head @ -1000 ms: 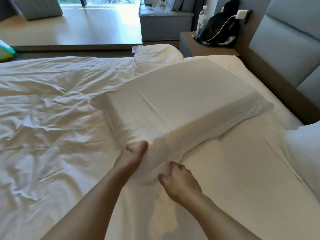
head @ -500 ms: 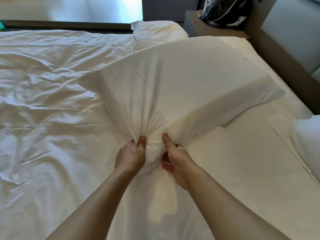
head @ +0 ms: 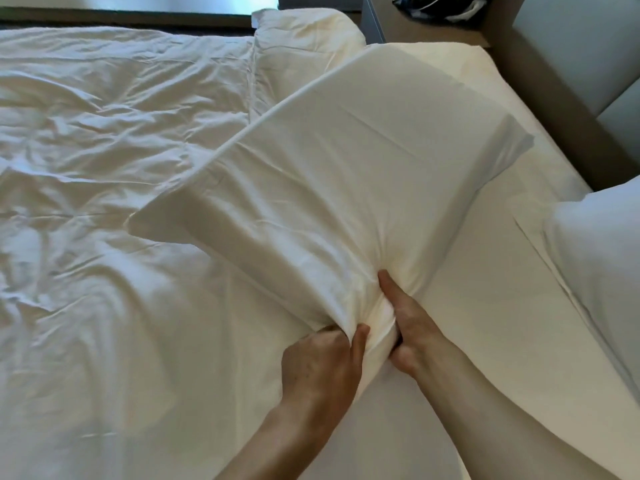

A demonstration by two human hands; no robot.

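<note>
Gripping a white pillow by its near end

The bed [head: 467, 358] fills nearly the whole view, its fitted sheet bare and smooth along the right side up to the grey headboard [head: 588, 46]. A crumpled white duvet [head: 104, 237] covers the left half of the bed.

The white pillow [head: 346, 168] lies slantwise across the middle. Its far corner points toward the head-end corner of the mattress, and its left edge lies over the duvet's edge. A second pillow [head: 599, 271] lies at the bed's right edge, and a third [head: 304, 36] at the far edge.

The left hand [head: 318, 368] clamps the bunched case at the near end, thumb on top and fingers curled under the folds. The right hand [head: 412, 327], just beside it, squeezes the same end, thumb pressed into the fabric and fingers hidden underneath.
</note>
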